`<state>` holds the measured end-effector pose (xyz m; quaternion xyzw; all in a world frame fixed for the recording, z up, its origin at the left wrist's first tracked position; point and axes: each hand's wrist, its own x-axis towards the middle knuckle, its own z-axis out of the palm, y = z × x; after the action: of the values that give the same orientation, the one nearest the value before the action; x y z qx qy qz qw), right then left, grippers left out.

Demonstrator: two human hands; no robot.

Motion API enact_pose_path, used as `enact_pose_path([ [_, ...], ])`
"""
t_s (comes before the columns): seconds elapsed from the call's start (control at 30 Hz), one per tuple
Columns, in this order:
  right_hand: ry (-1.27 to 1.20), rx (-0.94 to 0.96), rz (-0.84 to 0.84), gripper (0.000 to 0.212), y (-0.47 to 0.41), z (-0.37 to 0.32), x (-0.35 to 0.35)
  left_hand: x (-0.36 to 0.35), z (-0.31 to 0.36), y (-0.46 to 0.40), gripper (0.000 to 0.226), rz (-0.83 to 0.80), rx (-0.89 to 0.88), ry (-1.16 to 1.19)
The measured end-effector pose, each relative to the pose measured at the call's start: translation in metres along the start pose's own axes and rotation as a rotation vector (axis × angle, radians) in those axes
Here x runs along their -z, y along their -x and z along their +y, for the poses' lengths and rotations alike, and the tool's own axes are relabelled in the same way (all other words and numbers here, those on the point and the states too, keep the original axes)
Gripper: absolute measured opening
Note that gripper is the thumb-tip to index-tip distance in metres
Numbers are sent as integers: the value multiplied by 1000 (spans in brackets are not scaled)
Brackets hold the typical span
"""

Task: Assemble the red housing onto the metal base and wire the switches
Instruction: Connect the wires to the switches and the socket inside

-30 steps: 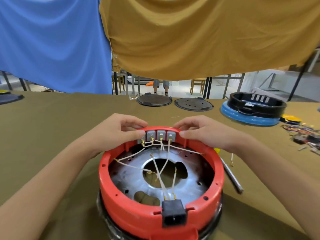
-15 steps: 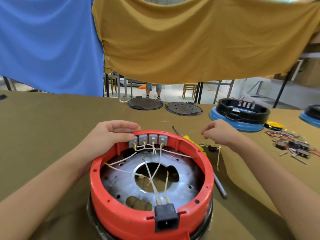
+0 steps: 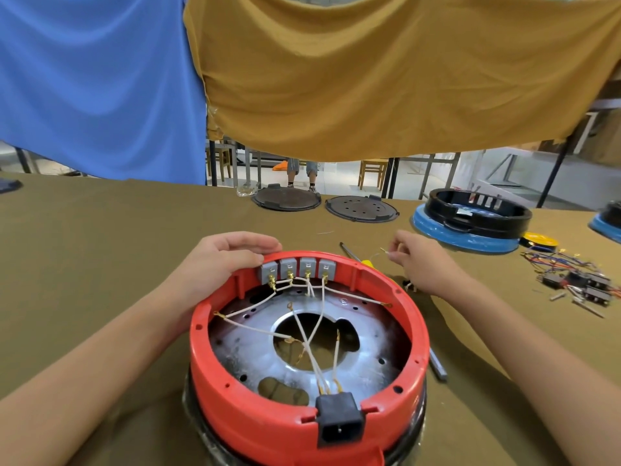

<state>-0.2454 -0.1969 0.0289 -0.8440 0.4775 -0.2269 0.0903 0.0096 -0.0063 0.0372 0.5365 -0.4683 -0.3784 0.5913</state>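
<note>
The red housing [image 3: 255,412] sits on the metal base [image 3: 366,351], close to me on the table. Several grey switches [image 3: 299,267] line its far inner wall, with white wires [image 3: 312,334] running from them across the base to a black power socket [image 3: 339,422] at the near rim. My left hand [image 3: 218,264] grips the far left rim beside the switches. My right hand [image 3: 416,260] is off the housing, to its right, pinching a thin loose wire [image 3: 386,252] above the table.
A screwdriver with a yellow handle [image 3: 368,264] lies behind the housing, a grey rod [image 3: 437,363] beside its right. A pile of loose switches and coloured wires [image 3: 578,277] lies at right. A black-and-blue housing [image 3: 470,227] and two dark round plates [image 3: 361,208] stand further back.
My right hand left the housing's far rim, moved right and picked up a thin wire. My left hand stayed on the rim.
</note>
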Motion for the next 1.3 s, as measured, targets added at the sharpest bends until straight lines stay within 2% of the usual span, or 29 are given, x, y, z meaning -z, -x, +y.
enact_pose_path([
  [0.13,119,74,131,13,-3,-3,-1,-2,1,0,28,11,0,10],
  [0.3,185,51,178,21,3,-2,-3,-3,2,3,27,18,2,12],
  [0.4,89,141,290,29,3,-6,2,-3,3,4,27,13,4,-3],
  [0.53,-59,239,364,10,6,-21,6,-4,4,5,27,20,-8,-13],
  [0.63,-211,297,389,8,9,-32,14,-5,4,5,27,20,-7,-9],
  [0.73,-383,374,357,8,13,-51,27,-4,4,7,27,21,-10,-33],
  [0.8,-454,461,276,13,21,-70,34,-4,5,7,26,0,-23,-81],
  [0.93,-367,578,42,14,36,-110,28,0,8,8,16,-12,-150,-258],
  [1.0,-354,603,22,10,38,-119,20,1,11,8,12,-30,-217,-310],
  [1.1,-398,590,-5,13,41,-119,15,1,14,8,19,-70,-285,-352],
  [1.3,-468,592,-1,19,44,-114,11,-2,18,9,19,-75,-372,-330],
])
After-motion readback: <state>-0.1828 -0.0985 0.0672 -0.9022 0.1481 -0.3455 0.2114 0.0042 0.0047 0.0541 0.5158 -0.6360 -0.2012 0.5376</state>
